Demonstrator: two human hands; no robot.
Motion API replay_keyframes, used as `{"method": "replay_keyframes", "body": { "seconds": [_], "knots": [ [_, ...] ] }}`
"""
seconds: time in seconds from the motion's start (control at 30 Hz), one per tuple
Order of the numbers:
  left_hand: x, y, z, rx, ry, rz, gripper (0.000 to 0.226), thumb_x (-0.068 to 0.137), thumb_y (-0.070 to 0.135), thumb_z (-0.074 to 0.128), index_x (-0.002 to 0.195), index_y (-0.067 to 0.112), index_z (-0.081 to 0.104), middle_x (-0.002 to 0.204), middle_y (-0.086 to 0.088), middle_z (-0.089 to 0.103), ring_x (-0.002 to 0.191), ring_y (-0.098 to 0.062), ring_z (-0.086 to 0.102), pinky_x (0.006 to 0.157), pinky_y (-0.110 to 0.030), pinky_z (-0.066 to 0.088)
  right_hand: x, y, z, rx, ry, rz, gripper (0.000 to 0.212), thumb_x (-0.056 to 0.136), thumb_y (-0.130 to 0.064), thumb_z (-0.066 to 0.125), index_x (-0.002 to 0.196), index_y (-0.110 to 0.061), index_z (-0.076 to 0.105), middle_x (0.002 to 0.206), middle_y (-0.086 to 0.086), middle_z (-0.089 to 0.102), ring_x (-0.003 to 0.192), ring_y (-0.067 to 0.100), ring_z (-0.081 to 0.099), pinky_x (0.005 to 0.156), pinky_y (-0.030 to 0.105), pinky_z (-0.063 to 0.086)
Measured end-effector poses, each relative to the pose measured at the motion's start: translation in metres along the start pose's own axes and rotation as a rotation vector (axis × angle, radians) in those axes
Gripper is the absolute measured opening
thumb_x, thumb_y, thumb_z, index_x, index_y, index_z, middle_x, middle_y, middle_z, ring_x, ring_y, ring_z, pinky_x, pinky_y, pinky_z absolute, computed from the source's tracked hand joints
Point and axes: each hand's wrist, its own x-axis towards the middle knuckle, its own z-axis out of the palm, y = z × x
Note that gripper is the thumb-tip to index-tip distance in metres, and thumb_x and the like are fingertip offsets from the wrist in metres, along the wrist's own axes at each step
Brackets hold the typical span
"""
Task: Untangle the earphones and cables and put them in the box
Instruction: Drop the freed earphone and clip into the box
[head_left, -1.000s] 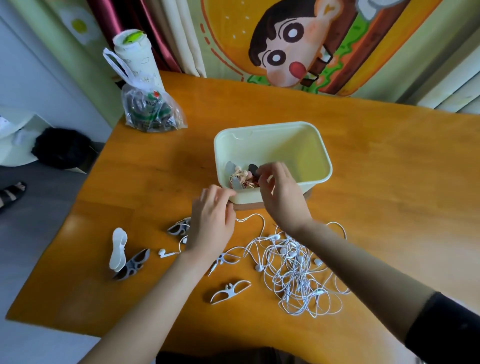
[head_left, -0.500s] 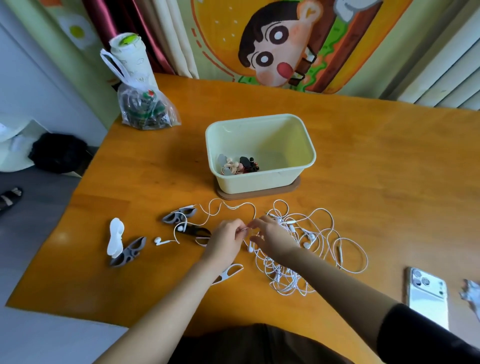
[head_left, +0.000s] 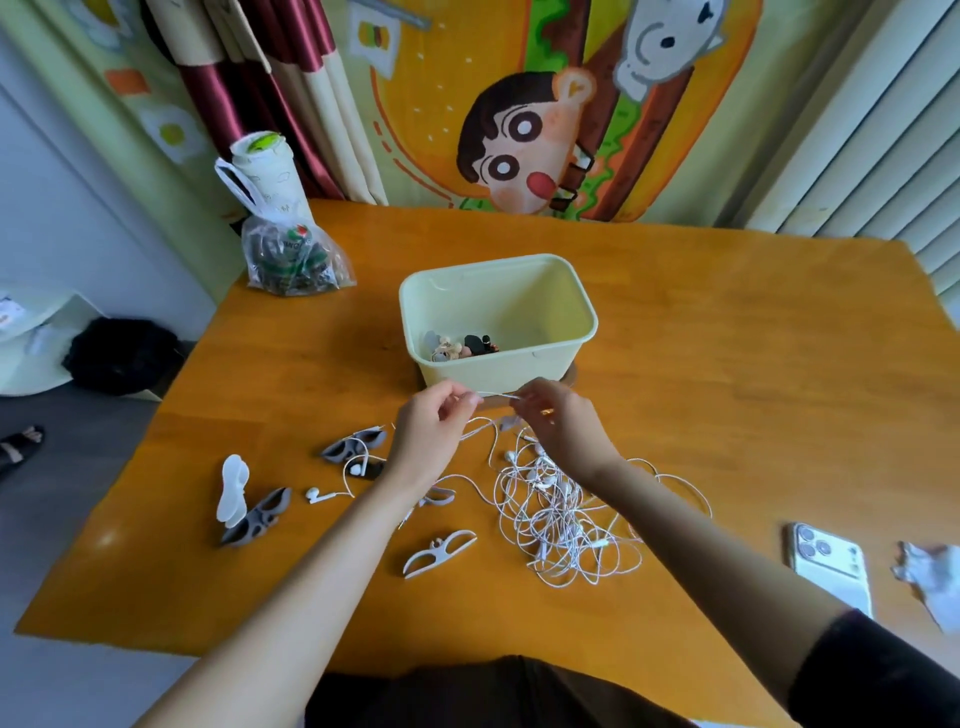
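A tangle of white earphone cables (head_left: 563, 519) lies on the wooden table in front of a pale yellow box (head_left: 571, 306). The box holds a small wound bundle of earphones (head_left: 460, 347) in its near left corner. My left hand (head_left: 428, 431) and my right hand (head_left: 558, 423) are raised just before the box, each pinching one end of a short taut stretch of white cable (head_left: 493, 395). From that stretch the cable drops into the tangle. One loose earbud (head_left: 318, 495) lies to the left.
Grey and white cable winders (head_left: 254, 514) lie at the left, another grey one (head_left: 353, 446) by my left hand, a white one (head_left: 439, 553) in front. A phone (head_left: 831, 569) and crumpled paper (head_left: 930, 577) sit at the right. A plastic bag (head_left: 291, 254) stands at the back left.
My hands left the box, where the wound bundle stays, dropped to the tangle, picked out a cable and lifted it. They now hold it stretched between them in front of the box.
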Motion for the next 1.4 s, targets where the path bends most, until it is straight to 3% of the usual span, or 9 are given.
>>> {"method": "replay_keyframes", "body": {
  "seconds": [0.1,0.23,0.4,0.57,0.77,0.93,1.07,1.23,1.4],
  "knots": [
    [0.000,0.016,-0.004,-0.068,0.015,0.039,0.013,0.095,0.020,0.055,0.089,0.017,0.066,0.079,-0.012,0.064,0.074,-0.021,0.056,0.066,-0.037,0.046,0.000,-0.011,-0.007,0.043,0.031,-0.001,0.013,0.092,-0.017,0.058,0.097,-0.006,0.064,0.094,0.011,0.069,0.086,0.020,0.064,0.080,0.031,0.051],
    [-0.001,0.027,-0.010,-0.109,0.033,0.050,0.013,0.095,0.018,0.054,0.088,0.020,0.066,0.083,-0.013,0.066,0.080,-0.029,0.061,0.072,-0.047,0.053,-0.005,-0.023,-0.013,0.103,0.026,0.006,0.011,0.094,-0.018,0.055,0.095,-0.010,0.062,0.091,0.006,0.071,0.086,0.013,0.063,0.070,0.015,0.047],
    [-0.007,0.034,-0.012,-0.196,0.047,0.039,0.015,0.096,0.015,0.053,0.089,0.015,0.066,0.072,-0.006,0.058,0.067,-0.009,0.055,0.053,-0.017,0.051,-0.010,-0.044,-0.023,0.213,0.050,0.042,0.015,0.095,-0.019,0.051,0.094,-0.010,0.062,0.088,0.001,0.070,0.086,0.010,0.063,0.077,0.022,0.047],
    [-0.007,0.037,-0.014,-0.221,0.096,0.051,0.015,0.095,0.018,0.054,0.088,0.016,0.067,0.072,-0.015,0.057,0.061,-0.005,0.050,0.051,-0.021,0.048,-0.012,-0.051,-0.028,0.119,-0.053,0.033,0.018,0.093,-0.019,0.055,0.093,-0.005,0.065,0.089,0.006,0.070,0.076,0.011,0.060,0.071,0.019,0.046],
    [-0.009,0.047,-0.015,-0.265,0.110,0.055,0.019,0.095,0.018,0.055,0.092,0.004,0.068,0.060,0.003,0.052,0.062,-0.009,0.048,0.057,-0.014,0.040,-0.016,-0.055,-0.029,0.088,-0.074,0.007,0.019,0.094,-0.019,0.055,0.096,-0.003,0.066,0.087,0.003,0.070,0.071,0.001,0.058,0.068,0.009,0.043],
    [-0.008,0.038,-0.017,-0.190,0.099,0.039,0.021,0.094,0.021,0.056,0.091,0.003,0.068,0.067,-0.004,0.057,0.063,-0.008,0.047,0.058,-0.020,0.038,-0.016,-0.058,-0.039,0.104,-0.018,0.005,0.019,0.095,-0.014,0.048,0.092,-0.006,0.065,0.072,-0.004,0.064,0.060,0.001,0.058,0.061,0.011,0.045],
    [-0.010,0.023,-0.018,0.033,-0.051,-0.020,0.021,0.098,0.019,0.050,0.091,0.011,0.067,0.074,0.001,0.059,0.070,-0.009,0.052,0.063,-0.021,0.041,-0.012,-0.058,-0.054,0.107,0.003,0.026,0.018,0.096,-0.015,0.048,0.094,-0.007,0.064,0.071,-0.003,0.058,0.057,0.007,0.056,0.049,0.015,0.050],
    [-0.016,0.006,-0.016,0.158,-0.231,-0.133,0.029,0.102,0.021,0.041,0.085,0.016,0.063,0.079,0.001,0.062,0.082,-0.016,0.059,0.076,-0.029,0.048,-0.001,-0.054,-0.069,0.061,0.113,0.048,0.017,0.096,-0.017,0.050,0.094,-0.010,0.066,0.075,0.000,0.061,0.059,0.009,0.055,0.054,0.022,0.052],
    [-0.023,0.038,-0.013,-0.177,-0.312,-0.193,0.027,0.102,0.015,0.040,0.088,0.010,0.063,0.079,-0.007,0.063,0.073,-0.017,0.066,0.066,-0.027,0.058,0.004,-0.045,-0.057,-0.004,0.086,0.084,0.018,0.094,-0.016,0.053,0.097,-0.006,0.068,0.082,0.004,0.063,0.063,0.015,0.056,0.073,0.039,0.056]
  ]
}}
